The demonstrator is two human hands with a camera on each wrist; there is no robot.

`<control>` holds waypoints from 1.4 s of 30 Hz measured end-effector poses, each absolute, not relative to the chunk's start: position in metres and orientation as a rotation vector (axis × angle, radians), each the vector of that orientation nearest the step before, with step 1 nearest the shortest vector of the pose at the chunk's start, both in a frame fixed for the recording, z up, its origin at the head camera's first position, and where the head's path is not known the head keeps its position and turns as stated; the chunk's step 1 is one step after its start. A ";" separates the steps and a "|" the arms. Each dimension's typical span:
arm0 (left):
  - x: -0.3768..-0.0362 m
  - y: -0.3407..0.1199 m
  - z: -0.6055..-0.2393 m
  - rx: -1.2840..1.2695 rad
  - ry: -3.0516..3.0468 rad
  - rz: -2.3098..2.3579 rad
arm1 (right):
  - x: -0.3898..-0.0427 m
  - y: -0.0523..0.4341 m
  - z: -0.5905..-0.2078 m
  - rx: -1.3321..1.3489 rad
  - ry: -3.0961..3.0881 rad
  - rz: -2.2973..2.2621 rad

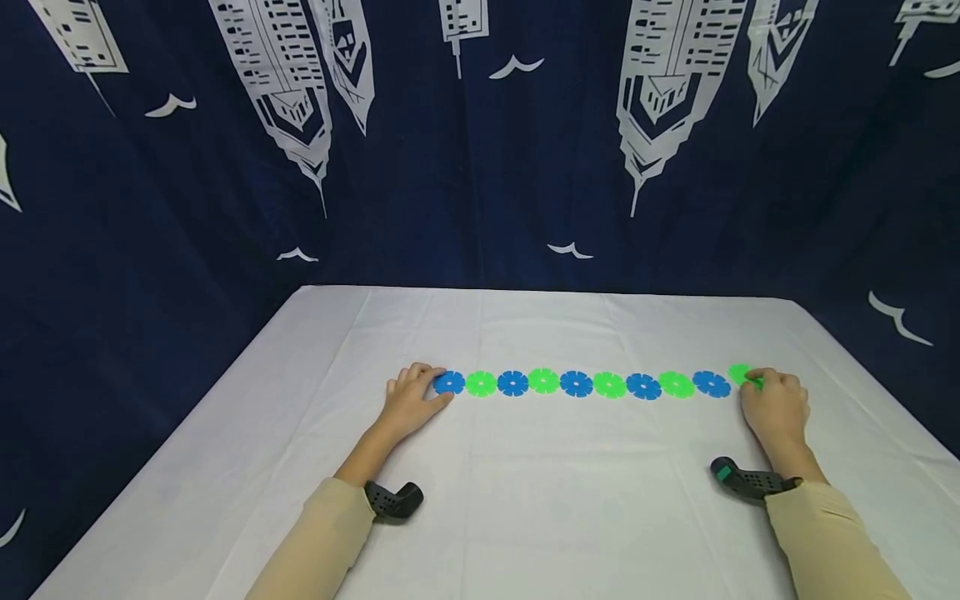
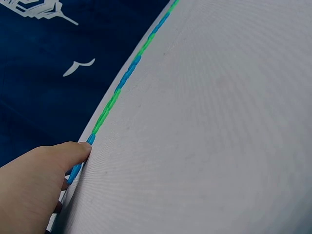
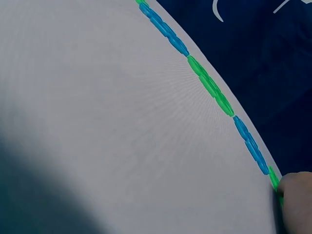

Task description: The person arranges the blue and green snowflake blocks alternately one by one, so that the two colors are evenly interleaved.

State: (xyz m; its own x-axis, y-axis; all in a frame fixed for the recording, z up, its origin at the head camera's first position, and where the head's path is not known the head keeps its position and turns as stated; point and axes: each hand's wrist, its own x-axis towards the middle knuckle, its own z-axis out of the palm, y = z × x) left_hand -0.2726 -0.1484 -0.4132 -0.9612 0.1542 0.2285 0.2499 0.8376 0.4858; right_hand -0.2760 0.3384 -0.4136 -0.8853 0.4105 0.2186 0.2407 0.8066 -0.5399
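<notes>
A row of flat notched discs point(image 1: 592, 384), alternating blue and green, lies across the white table. My left hand point(image 1: 437, 386) is at the row's left end. Its thumb and forefinger pinch the end blue disc point(image 1: 449, 383). In the left wrist view the thumb point(image 2: 80, 150) touches that blue disc point(image 2: 77, 171), and the row point(image 2: 122, 87) runs away edge-on. My right hand point(image 1: 753, 379) is at the right end, fingertips pinching the last green disc point(image 1: 739, 374). The right wrist view shows a fingertip point(image 3: 295, 192) over that green disc point(image 3: 274, 178).
A white cloth point(image 1: 570, 517) covers the table, whose far edge point(image 1: 540, 290) meets a dark blue curtain point(image 1: 480, 167) printed with white buildings and birds. Black wrist-worn cameras point(image 1: 393, 500) point(image 1: 746, 481) sit on both beige sleeves.
</notes>
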 end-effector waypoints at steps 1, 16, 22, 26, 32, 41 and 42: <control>-0.272 -0.148 -0.413 -0.316 -2.837 -0.790 | -0.275 0.338 -0.414 -0.490 -2.676 0.721; -0.271 -0.147 -0.410 -0.331 -2.840 -0.775 | -0.267 0.337 -0.414 -0.525 -2.673 0.718; -0.272 -0.146 -0.411 -0.327 -2.849 -0.772 | -0.265 0.337 -0.416 -0.514 -2.669 0.728; -0.272 -0.146 -0.412 -0.321 -2.850 -0.761 | -0.265 0.338 -0.418 -0.514 -2.679 0.724; -0.273 -0.145 -0.411 -0.331 -2.848 -0.763 | -0.263 0.339 -0.418 -0.513 -2.678 0.706; -0.274 -0.146 -0.413 -0.333 -2.843 -0.765 | -0.264 0.338 -0.416 -0.528 -2.644 0.757; -0.274 -0.146 -0.413 -0.332 -2.840 -0.769 | -0.264 0.337 -0.415 -0.532 -2.625 0.780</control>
